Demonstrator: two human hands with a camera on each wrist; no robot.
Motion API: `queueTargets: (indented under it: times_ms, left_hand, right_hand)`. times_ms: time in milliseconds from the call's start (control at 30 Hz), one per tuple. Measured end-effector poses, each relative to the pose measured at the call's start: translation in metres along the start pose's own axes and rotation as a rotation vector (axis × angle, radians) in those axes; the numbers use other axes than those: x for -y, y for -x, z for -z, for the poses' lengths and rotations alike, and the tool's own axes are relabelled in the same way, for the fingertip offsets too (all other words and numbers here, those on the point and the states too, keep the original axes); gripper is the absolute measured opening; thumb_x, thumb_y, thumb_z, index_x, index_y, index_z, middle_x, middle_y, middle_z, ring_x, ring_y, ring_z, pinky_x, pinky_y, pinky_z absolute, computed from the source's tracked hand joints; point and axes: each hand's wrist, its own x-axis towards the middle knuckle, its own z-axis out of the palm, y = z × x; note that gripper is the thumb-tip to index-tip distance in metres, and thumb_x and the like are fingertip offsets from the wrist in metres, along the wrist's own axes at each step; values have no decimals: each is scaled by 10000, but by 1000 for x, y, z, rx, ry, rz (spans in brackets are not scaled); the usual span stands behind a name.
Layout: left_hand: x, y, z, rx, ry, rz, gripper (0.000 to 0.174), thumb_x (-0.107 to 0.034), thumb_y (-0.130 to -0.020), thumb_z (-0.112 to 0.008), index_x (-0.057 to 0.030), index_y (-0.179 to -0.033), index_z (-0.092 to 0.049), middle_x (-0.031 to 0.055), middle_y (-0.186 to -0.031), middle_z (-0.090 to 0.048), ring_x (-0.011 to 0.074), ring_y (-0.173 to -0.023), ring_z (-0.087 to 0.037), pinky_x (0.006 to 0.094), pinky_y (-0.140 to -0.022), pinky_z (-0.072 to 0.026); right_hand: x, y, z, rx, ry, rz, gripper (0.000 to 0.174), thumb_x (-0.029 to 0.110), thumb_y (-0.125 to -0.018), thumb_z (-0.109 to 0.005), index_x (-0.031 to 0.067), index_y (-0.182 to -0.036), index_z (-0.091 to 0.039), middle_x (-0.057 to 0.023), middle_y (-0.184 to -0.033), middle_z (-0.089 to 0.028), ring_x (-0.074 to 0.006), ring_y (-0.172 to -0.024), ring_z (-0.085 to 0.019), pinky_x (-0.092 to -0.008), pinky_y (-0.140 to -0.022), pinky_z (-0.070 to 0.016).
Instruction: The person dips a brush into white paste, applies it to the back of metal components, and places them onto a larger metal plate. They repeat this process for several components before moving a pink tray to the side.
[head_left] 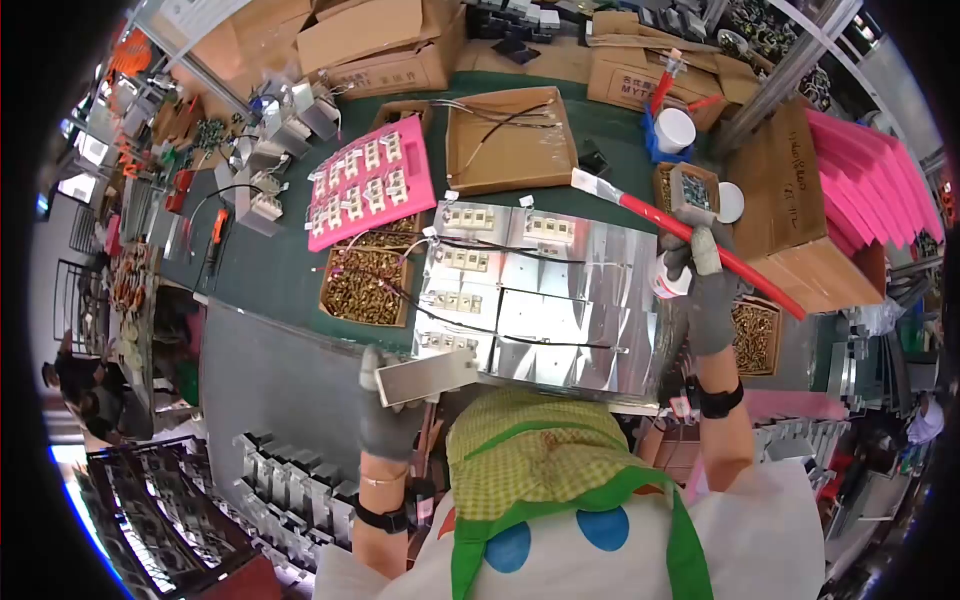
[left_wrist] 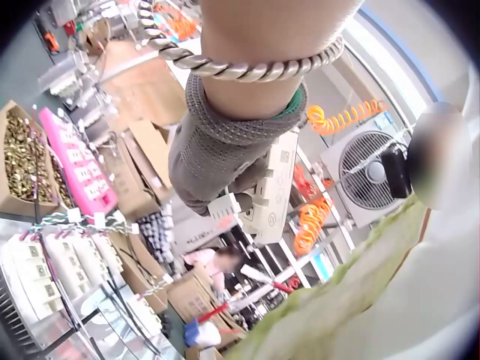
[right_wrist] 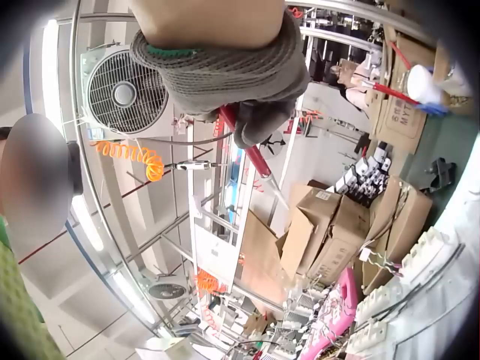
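Observation:
In the head view my gloved left hand [head_left: 388,415] grips a silver metal-cased box [head_left: 428,378] by the near edge of the bench. The left wrist view shows the box's white side [left_wrist: 271,191] and a small white plug [left_wrist: 223,208] at the fingertips. My gloved right hand [head_left: 708,290] holds a red-handled brush [head_left: 720,250] slantwise over the bench, its flat pale tip towards the middle. Between the hands lie shiny metal plates [head_left: 545,310] bearing several white terminal blocks [head_left: 455,300] and black cables. A small white container [head_left: 668,280] shows beside the right hand.
A pink foam tray [head_left: 415,160] of white parts and a box of brass pieces [head_left: 365,290] stand left of the plates. An open cardboard tray [head_left: 510,150] lies behind. At right are a white tub [head_left: 674,130], more brass pieces [head_left: 755,335] and a carton [head_left: 790,200].

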Motion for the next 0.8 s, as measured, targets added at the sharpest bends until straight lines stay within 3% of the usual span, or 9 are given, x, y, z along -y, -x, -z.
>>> queueTargets:
  times_ms: [133,233,367,400,433,500,600,767,800]
  left_hand:
    - [12,10,23,-290,-289,-261,573,24,-707,-617,12,-1209,-342,12,-742,-488,73,-618,-472,227,-601,-438]
    - [24,-3,13,-419,-300,-218,622,24,-686,-638,9,-1222,-324,42,-829,-499,106,-698,-503,236,-649,-452]
    - [21,-24,20,-353,-437,-178,667,-41,-670,-675,12,-1230,-316,61,-910,-504,148,-791,-518,261,-730,-451]
    - [22,-31,22,-335,-455,-171,675,-70,-673,-683,13,-1232,-314,62,-924,-506,157,-814,-521,267,-756,-447]
    - [22,-37,17,-280,-551,-161,699,-84,-669,-692,10,-1244,-306,68,-951,-510,162,-850,-519,267,-781,-441]
    - [21,-49,5,-167,-740,-157,747,-111,-663,-708,4,-1270,-289,79,-1004,-517,173,-921,-516,266,-831,-428]
    - [20,-58,-1,-138,-810,-166,776,-94,-656,-711,-8,-1291,-274,81,-1030,-519,164,-928,-515,264,-835,-428]
    - [22,-69,-21,137,-1326,-301,675,-122,-710,-657,-61,-1286,-309,93,-1110,-486,222,-999,-496,334,-854,-430]
    - [19,-75,-11,231,-1762,-506,652,-136,-720,-647,-70,-1279,-319,102,-1127,-476,245,-1018,-490,353,-859,-428]
  right_hand:
    - [-3,-41,40,-250,211,77,203,210,-856,-518,24,-917,-574,4,-659,-514,-36,-545,-424,-176,-474,-337]
    - [-27,-30,108,-438,311,83,160,177,-850,-520,27,-877,-569,24,-615,-482,-24,-501,-390,-171,-432,-294]
    - [-55,-5,147,-439,353,-24,116,143,-849,-504,39,-855,-554,22,-634,-477,-24,-531,-402,-173,-444,-301]
    - [-74,-1,154,-433,396,58,106,134,-845,-504,40,-830,-552,21,-654,-482,-34,-569,-419,-183,-469,-321]
    - [-102,7,169,-425,379,-68,102,133,-835,-516,39,-819,-553,15,-656,-485,-48,-581,-422,-205,-493,-337]
    - [-118,7,164,-421,647,-37,124,144,-823,-533,23,-815,-556,-5,-608,-471,-81,-557,-429,-233,-517,-368]
    - [-160,8,171,-456,631,-60,162,187,-815,-556,28,-815,-586,-30,-611,-530,-110,-564,-487,-260,-528,-403]
    - [-173,7,166,-529,500,-225,222,224,-816,-566,6,-800,-605,-56,-629,-568,-121,-601,-532,-277,-555,-423]
    - [-172,9,164,-544,439,-270,234,225,-819,-563,-5,-794,-604,-59,-623,-565,-124,-599,-533,-279,-556,-425]
